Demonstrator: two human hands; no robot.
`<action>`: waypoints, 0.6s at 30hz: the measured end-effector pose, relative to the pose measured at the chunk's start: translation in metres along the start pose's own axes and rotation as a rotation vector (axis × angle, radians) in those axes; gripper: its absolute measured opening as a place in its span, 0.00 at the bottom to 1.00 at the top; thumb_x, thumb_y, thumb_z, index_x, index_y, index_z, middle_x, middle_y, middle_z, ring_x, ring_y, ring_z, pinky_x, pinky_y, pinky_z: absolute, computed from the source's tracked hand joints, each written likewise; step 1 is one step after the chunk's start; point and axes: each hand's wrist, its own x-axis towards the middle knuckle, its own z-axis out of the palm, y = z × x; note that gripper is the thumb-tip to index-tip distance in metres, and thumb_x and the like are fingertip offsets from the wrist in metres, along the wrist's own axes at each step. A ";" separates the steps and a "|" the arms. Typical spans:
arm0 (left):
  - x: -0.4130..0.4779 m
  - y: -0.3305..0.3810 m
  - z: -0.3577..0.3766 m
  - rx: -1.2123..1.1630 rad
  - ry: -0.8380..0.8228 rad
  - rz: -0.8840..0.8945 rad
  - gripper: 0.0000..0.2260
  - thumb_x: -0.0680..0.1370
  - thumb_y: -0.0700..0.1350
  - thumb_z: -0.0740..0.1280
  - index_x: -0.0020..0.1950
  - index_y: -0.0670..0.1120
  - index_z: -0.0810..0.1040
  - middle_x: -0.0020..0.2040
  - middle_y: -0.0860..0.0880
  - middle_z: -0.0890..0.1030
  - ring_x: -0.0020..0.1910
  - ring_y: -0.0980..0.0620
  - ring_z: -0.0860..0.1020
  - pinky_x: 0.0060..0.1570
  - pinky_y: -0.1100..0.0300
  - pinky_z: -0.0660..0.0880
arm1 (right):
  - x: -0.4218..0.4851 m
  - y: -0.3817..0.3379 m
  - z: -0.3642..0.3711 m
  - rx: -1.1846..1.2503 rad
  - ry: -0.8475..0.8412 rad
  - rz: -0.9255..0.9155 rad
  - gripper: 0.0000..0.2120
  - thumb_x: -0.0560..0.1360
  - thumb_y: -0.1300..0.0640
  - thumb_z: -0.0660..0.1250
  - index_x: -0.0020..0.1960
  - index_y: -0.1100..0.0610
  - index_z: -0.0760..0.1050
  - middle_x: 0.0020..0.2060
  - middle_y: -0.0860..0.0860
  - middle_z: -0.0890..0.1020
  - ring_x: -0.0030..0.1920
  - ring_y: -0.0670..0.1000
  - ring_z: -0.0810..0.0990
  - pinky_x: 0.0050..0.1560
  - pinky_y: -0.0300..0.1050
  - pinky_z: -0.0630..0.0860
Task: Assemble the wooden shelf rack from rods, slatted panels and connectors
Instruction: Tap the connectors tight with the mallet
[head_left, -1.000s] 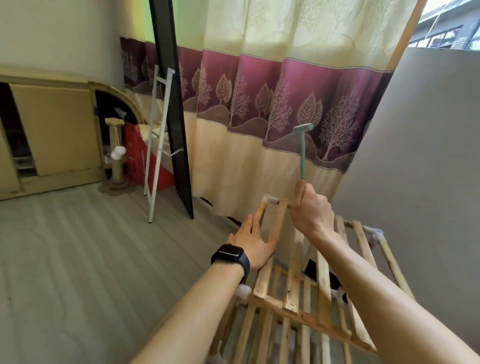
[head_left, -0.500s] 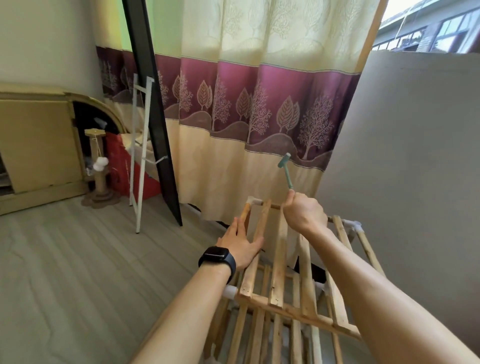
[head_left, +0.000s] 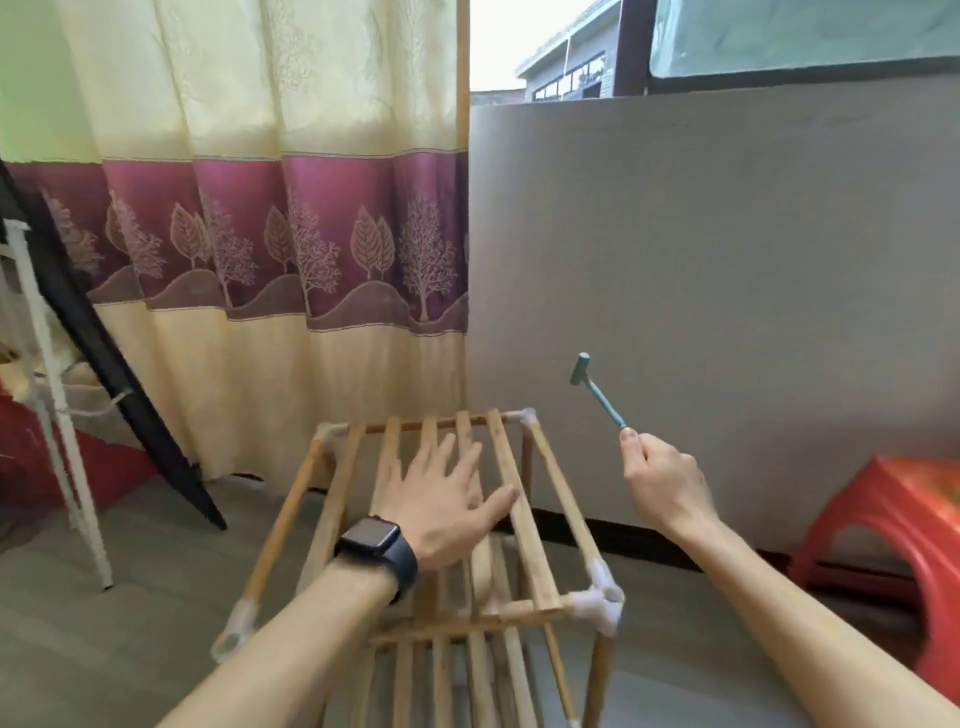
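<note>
Shelf rack (head_left: 566, 500) slats lie under my left hand (head_left: 441, 501), fingers (head_left: 435, 460) spread flat on the top slatted panel (head_left: 502, 447). My right hand (head_left: 665, 480) grips the handle end of a green hammer (head_left: 597, 391), raised just right of the rack. It stands on the floor (head_left: 130, 597) before a curtain (head_left: 260, 234), a red stool (head_left: 924, 499) well to the right.

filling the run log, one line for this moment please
left hand: flat on top slatted panel | right hand: holds hammer, raised clear of rack

Home room, patterned curtain (head_left: 270, 249), red plastic stool (head_left: 904, 525), wood-look floor (head_left: 130, 597)
</note>
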 end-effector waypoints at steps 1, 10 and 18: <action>-0.006 0.026 0.007 -0.004 -0.032 0.087 0.39 0.74 0.77 0.45 0.81 0.62 0.45 0.82 0.52 0.43 0.81 0.47 0.42 0.78 0.40 0.42 | -0.005 0.021 -0.003 0.007 0.006 0.039 0.24 0.84 0.43 0.49 0.37 0.56 0.68 0.35 0.54 0.78 0.38 0.55 0.75 0.38 0.51 0.67; 0.011 0.094 0.059 0.238 0.066 0.380 0.27 0.79 0.71 0.47 0.75 0.64 0.67 0.80 0.49 0.62 0.77 0.45 0.63 0.73 0.45 0.62 | -0.083 0.193 0.056 -0.234 -0.221 0.370 0.19 0.84 0.44 0.47 0.47 0.55 0.68 0.52 0.62 0.81 0.53 0.65 0.78 0.47 0.53 0.71; 0.048 0.120 0.105 0.547 0.367 0.515 0.17 0.73 0.51 0.67 0.60 0.47 0.80 0.67 0.40 0.76 0.74 0.39 0.65 0.71 0.38 0.55 | -0.144 0.265 0.110 -0.374 -0.415 0.501 0.17 0.85 0.47 0.48 0.59 0.58 0.69 0.58 0.62 0.81 0.60 0.64 0.79 0.54 0.54 0.74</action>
